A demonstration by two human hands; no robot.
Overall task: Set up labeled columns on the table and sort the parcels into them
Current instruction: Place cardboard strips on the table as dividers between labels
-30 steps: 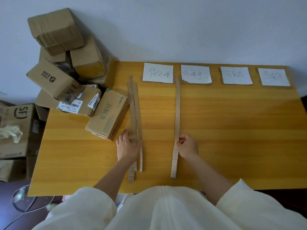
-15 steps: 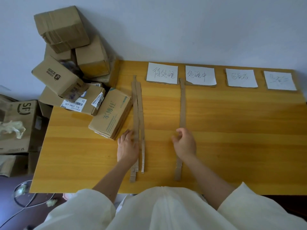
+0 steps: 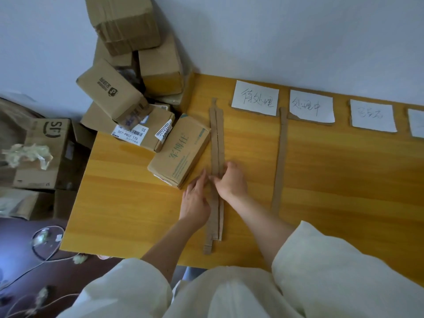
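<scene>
A bundle of long cardboard strips (image 3: 217,143) lies lengthwise on the wooden table (image 3: 119,203), left of the first paper label (image 3: 255,98). My right hand (image 3: 231,183) is curled over the bundle at its middle, fingertips pinching the strips. My left hand (image 3: 195,199) lies flat beside it, fingers stretched out and touching the bundle's left edge. A single strip (image 3: 281,157) lies alone between the first label and the second label (image 3: 311,106). A third label (image 3: 372,115) and a fourth label (image 3: 416,122) follow to the right. The parcels (image 3: 119,92) are piled at the table's far left corner.
A green-printed box (image 3: 181,152) lies against the bundle's left side, and a box with a barcode sticker (image 3: 142,131) is behind it. More cartons (image 3: 43,152) stand on the floor at left, with loose cables (image 3: 46,246) below. A pale wall runs behind the table.
My right hand let go of the single strip and moved left onto the bundle. My left hand stayed at the bundle. The camera swung left and closer.
</scene>
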